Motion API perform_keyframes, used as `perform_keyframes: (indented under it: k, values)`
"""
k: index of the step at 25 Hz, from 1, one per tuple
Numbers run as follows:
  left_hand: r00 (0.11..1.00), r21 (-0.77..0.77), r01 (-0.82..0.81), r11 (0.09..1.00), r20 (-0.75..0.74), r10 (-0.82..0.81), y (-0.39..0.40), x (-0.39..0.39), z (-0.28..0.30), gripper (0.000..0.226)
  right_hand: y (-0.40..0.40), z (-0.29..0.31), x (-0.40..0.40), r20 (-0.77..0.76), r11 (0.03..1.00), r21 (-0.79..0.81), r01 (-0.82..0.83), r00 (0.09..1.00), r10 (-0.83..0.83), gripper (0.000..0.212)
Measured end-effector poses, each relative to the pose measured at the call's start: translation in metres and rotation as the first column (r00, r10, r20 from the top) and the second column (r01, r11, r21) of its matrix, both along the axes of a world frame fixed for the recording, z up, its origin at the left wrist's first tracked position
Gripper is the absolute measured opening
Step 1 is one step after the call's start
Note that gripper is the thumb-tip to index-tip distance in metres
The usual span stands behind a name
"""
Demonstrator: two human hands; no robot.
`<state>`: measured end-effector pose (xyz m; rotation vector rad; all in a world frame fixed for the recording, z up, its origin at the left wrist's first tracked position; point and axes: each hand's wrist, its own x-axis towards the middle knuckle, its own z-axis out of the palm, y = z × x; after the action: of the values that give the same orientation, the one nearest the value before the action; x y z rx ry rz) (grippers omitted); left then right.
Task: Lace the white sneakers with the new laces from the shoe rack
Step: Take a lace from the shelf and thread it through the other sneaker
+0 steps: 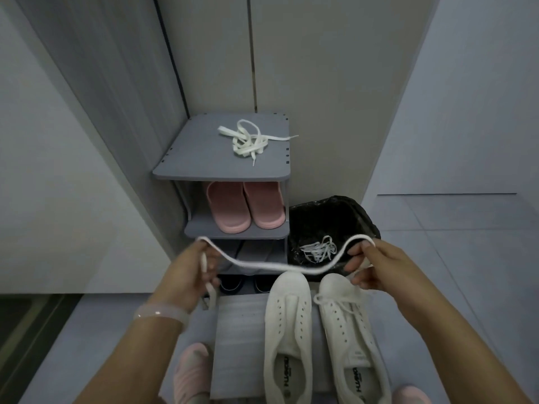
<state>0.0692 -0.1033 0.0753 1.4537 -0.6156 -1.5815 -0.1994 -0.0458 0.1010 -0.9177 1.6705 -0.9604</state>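
Two white sneakers stand on a grey mat [239, 330], toes pointing away from me. The left sneaker [287, 330] has bare eyelets. The right sneaker [350, 325] has a loose lace lying across its front. A white lace [271, 266] sags in an arc above the toes, stretched between my hands. My left hand [189, 275] grips one end, and the tail dangles below my fingers. My right hand [370, 266] pinches the other end. A second bundle of white laces [248, 141] lies on top of the grey shoe rack [186, 158].
Pink slippers [245, 207] sit on the rack's middle shelf and dark shoes [245, 284] at the bottom. A bin lined with a black bag [329, 217] holds old laces [318, 249] to the right of the rack. Pink-slippered feet show at the bottom edge.
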Motion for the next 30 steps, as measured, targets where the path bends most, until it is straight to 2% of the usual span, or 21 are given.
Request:
perform_keyframes:
  k: [2,3,5,6,8,9,10,11,13,14,15,16,17,18,19,20,21,23,26,28,30]
  values:
    - [0.969,0.024,0.230,0.973,0.082,-0.232,0.014,-0.023,-0.001,0.035,0.000,0.000,0.009,-0.048,0.996,-0.023,-0.085,0.995,0.083,0.033]
    - [0.922,0.027,0.359,0.933,0.145,-0.359,0.020,-0.034,-0.001,0.041,0.000,0.000,0.017,-0.060,0.992,-0.029,-0.126,0.990,0.124,0.033]
    - [0.783,0.076,0.593,0.801,0.179,-0.596,0.031,-0.059,-0.003,0.052,0.000,-0.002,0.031,-0.018,0.980,-0.033,-0.196,0.981,0.195,0.034]
    - [0.707,0.102,0.675,0.730,0.192,-0.681,0.036,-0.070,-0.004,0.047,0.000,-0.001,0.037,0.034,0.973,-0.040,-0.227,0.973,0.228,0.034]
    - [0.633,0.075,0.738,0.670,0.265,-0.727,0.042,-0.087,-0.008,0.021,-0.004,-0.001,0.047,0.158,0.960,-0.080,-0.267,0.948,0.277,0.033]
    - [0.602,0.031,0.766,0.642,0.316,-0.733,0.041,-0.093,-0.012,0.019,-0.006,0.000,0.050,0.197,0.954,-0.104,-0.281,0.934,0.297,0.033]
    - [0.559,-0.002,0.800,0.600,0.368,-0.743,0.039,-0.097,-0.019,0.033,-0.009,0.001,0.052,0.236,0.951,-0.132,-0.281,0.923,0.305,0.034]
    - [0.504,-0.014,0.838,0.546,0.401,-0.764,0.037,-0.100,-0.023,0.037,-0.011,0.002,0.053,0.302,0.953,-0.171,-0.250,0.908,0.292,0.034]
    - [0.373,-0.001,0.907,0.422,0.467,-0.801,0.037,-0.104,-0.028,0.024,-0.016,0.005,0.050,0.471,0.958,-0.260,-0.120,0.851,0.234,0.032]
    - [0.318,0.025,0.924,0.383,0.506,-0.802,0.038,-0.106,-0.031,0.020,-0.019,0.007,0.047,0.517,0.958,-0.283,-0.042,0.835,0.189,0.030]
    - [0.288,0.059,0.923,0.379,0.548,-0.786,0.038,-0.108,-0.031,0.024,-0.022,0.006,0.042,0.472,0.957,-0.291,0.010,0.872,0.134,0.029]
    - [0.306,0.064,0.908,0.414,0.573,-0.760,0.037,-0.110,-0.030,0.031,-0.025,0.001,0.035,0.314,0.962,-0.271,0.023,0.947,0.065,0.029]
    - [0.385,0.040,0.873,0.486,0.557,-0.736,0.033,-0.111,-0.027,0.037,-0.027,-0.006,0.026,0.062,0.973,-0.229,0.001,0.998,0.013,0.034]
    - [0.514,-0.009,0.813,0.582,0.481,-0.710,0.028,-0.110,-0.021,0.041,-0.029,-0.013,0.018,-0.179,0.983,-0.180,-0.036,0.984,0.003,0.039]
    - [0.660,-0.070,0.723,0.687,0.364,-0.657,0.022,-0.107,-0.015,0.042,-0.029,-0.019,0.013,-0.333,0.987,-0.137,-0.081,0.943,0.031,0.039]
    - [0.777,-0.124,0.621,0.774,0.224,-0.588,0.014,-0.103,-0.008,0.043,-0.028,-0.025,0.010,-0.396,0.987,-0.100,-0.122,0.915,0.073,0.034]
    - [0.842,-0.161,0.540,0.826,0.094,-0.531,0.008,-0.098,-0.002,0.043,-0.027,-0.028,0.011,-0.386,0.981,-0.067,-0.181,0.911,0.142,0.027]
    - [0.861,-0.202,0.483,0.852,-0.068,-0.504,0.000,-0.087,0.003,0.042,-0.021,-0.031,0.023,-0.291,0.920,-0.045,-0.390,0.886,0.362,0.028]
    - [0.840,-0.220,0.495,0.841,-0.127,-0.527,0.000,-0.081,0.011,0.040,-0.009,-0.044,0.041,-0.179,0.710,-0.020,-0.704,0.701,0.690,0.034]
    - [0.885,-0.250,0.391,0.886,-0.164,-0.437,-0.006,-0.075,0.016,0.041,-0.002,-0.051,0.045,-0.207,0.640,0.113,-0.760,0.612,0.763,0.016]
    - [0.935,-0.289,0.161,0.944,-0.260,-0.240,-0.017,-0.061,0.019,0.041,-0.001,-0.057,0.042,-0.232,0.624,0.234,-0.745,0.581,0.780,0.014]
